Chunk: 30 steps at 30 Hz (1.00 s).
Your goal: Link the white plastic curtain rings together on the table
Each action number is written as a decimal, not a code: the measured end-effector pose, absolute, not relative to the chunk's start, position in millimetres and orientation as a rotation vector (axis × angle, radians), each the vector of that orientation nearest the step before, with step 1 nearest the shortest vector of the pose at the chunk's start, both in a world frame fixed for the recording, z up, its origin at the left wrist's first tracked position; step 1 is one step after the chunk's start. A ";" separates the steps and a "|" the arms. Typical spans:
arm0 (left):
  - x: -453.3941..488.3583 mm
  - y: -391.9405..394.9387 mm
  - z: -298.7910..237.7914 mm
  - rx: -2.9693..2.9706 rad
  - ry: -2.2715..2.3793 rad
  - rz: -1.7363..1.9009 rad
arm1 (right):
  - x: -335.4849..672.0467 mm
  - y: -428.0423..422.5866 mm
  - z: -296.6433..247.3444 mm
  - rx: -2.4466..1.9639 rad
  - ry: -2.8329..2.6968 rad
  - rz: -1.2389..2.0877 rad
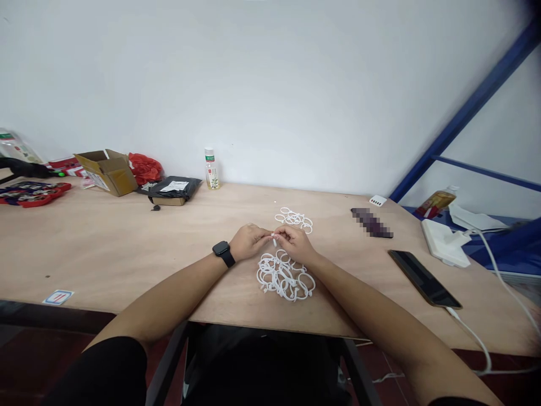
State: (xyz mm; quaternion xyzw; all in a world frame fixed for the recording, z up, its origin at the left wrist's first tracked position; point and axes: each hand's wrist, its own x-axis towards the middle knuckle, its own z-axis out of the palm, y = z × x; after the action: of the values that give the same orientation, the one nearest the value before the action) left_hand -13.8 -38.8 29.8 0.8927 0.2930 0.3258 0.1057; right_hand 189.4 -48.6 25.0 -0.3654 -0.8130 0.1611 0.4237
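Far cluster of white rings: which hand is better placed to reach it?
Right hand, I'd judge: the far cluster lies just beyond it, whereas the left hand sits farther off to the left. Both hands' fingertips meet at a small white piece, so neither looks free.

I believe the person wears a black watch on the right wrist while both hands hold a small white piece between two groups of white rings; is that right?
Not quite: the head view shows the black watch on the left wrist. The left hand and right hand do hold a small white piece between two groups of white rings.
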 end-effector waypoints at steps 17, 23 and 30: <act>-6.3 -34.9 21.0 2.349 0.990 1.119 | 190.7 -38.9 18.3 -1.064 -1.854 0.363; -2.9 -38.1 18.5 2.677 0.619 0.762 | 213.9 -18.0 18.9 -1.210 -1.750 0.147; -3.5 -36.4 12.1 2.698 0.753 0.515 | 220.0 -14.0 15.1 -1.192 -1.800 0.176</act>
State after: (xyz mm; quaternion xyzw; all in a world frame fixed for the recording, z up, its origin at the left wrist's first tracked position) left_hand -3.5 -36.4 12.1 0.9371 0.2616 0.1789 0.1462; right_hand 220.0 -14.0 15.1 -0.4860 -0.7342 0.0716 0.4686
